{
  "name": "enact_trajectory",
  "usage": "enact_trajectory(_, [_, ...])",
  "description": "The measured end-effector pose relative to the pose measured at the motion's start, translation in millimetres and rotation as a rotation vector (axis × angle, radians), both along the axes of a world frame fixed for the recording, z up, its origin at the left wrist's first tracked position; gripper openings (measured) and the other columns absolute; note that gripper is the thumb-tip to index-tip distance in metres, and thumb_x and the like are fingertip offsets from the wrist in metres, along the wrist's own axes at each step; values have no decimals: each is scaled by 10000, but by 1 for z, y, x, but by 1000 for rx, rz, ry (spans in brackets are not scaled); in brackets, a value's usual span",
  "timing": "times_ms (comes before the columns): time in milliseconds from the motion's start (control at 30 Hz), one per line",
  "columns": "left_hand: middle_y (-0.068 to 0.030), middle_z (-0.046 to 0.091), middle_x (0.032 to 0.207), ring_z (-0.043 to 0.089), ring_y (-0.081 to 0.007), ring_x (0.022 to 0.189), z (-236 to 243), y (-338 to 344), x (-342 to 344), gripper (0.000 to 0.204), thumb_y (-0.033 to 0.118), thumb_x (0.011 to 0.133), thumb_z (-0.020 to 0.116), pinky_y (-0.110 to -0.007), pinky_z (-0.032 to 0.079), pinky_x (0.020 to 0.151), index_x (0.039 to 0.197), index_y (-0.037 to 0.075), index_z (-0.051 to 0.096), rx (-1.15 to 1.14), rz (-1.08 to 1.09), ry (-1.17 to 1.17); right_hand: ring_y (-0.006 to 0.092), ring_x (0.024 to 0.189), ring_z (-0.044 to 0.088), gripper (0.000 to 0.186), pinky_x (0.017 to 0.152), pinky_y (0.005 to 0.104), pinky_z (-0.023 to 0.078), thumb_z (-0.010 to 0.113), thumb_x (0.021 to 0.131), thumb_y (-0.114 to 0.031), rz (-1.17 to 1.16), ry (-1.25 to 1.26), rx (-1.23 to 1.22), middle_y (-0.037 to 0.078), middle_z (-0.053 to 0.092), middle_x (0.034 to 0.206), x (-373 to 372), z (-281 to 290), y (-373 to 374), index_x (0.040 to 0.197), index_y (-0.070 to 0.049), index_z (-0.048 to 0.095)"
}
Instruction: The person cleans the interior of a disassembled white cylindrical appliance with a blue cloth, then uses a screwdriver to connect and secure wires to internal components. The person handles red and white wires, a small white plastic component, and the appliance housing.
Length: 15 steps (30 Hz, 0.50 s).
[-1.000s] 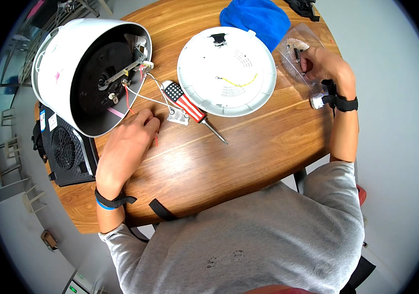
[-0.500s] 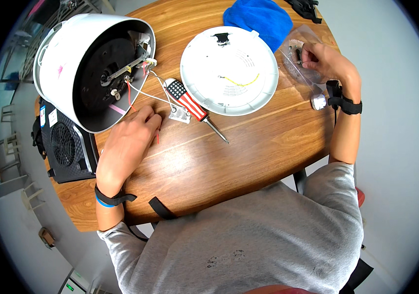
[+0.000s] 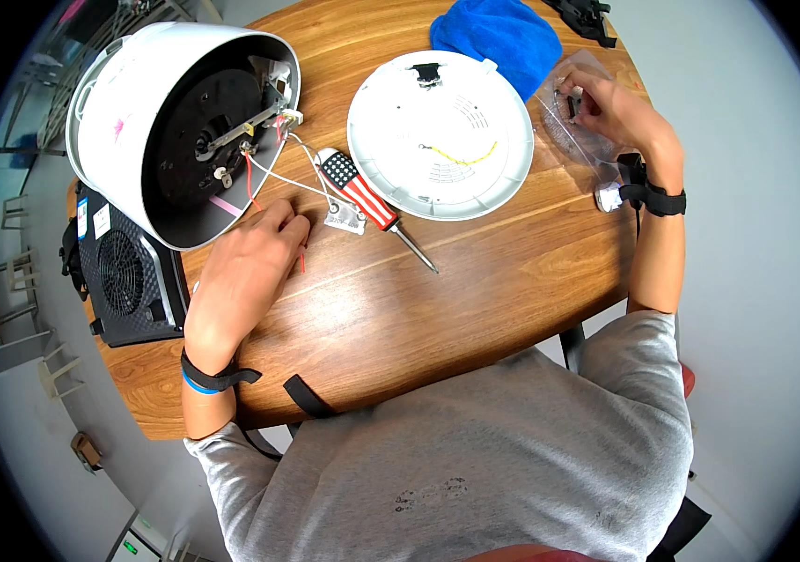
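Observation:
My left hand (image 3: 255,258) rests on the table with curled fingers closed on a red wire (image 3: 252,183), whose end sticks out beside the fingertips. That wire runs from the underside of a white rice cooker body (image 3: 119,122), which lies on its side with its dark base and wiring exposed. My right hand (image 3: 620,112) is over a clear plastic bag (image 3: 573,145) holding small dark parts; its thumb and index finger are apart. A screwdriver (image 3: 358,187) with a flag-patterned handle lies between the cooker and a round white cover (image 3: 442,103) bearing a yellow wire (image 3: 461,161).
A blue cloth (image 3: 498,42) lies behind the cover. Left of my left hand is a black fan pad (image 3: 128,272), partly under the cooker. A small metal plate (image 3: 345,218) on white wires lies near the screwdriver. A small white object (image 3: 609,197) sits by my right wrist.
My right hand's thumb and index finger have spread from a closer pinch, and the hand has shifted slightly over the bag. The left hand stays on the red wire.

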<state>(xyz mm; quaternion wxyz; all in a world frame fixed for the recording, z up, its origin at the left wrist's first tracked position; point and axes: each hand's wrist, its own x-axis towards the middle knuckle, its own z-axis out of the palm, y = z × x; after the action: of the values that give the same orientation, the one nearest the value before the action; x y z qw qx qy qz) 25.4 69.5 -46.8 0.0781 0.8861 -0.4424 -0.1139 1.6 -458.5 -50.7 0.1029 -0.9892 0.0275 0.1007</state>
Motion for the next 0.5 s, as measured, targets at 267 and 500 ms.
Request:
enact_trajectory(267, [-147,671,1152,744,-413,997,-5,2,0,89,96,1057,751,-520,602,831,1110,44,703,5,26,6,208,840,693,319,803,396,589,793,1018,27,113,-71,47,64,715,904,10,-11,0,1301,-80,693])
enact_trajectory(500, [-151,671,1159,743,-416,1001,-7,3,0,93,95,1057,748,-519,600,831,1117,43,699,-3,17,4,269,822,702,94,779,431,582,804,1026,-26,119,24,-27,96,746,906,15,-11,-1,1064,-47,720])
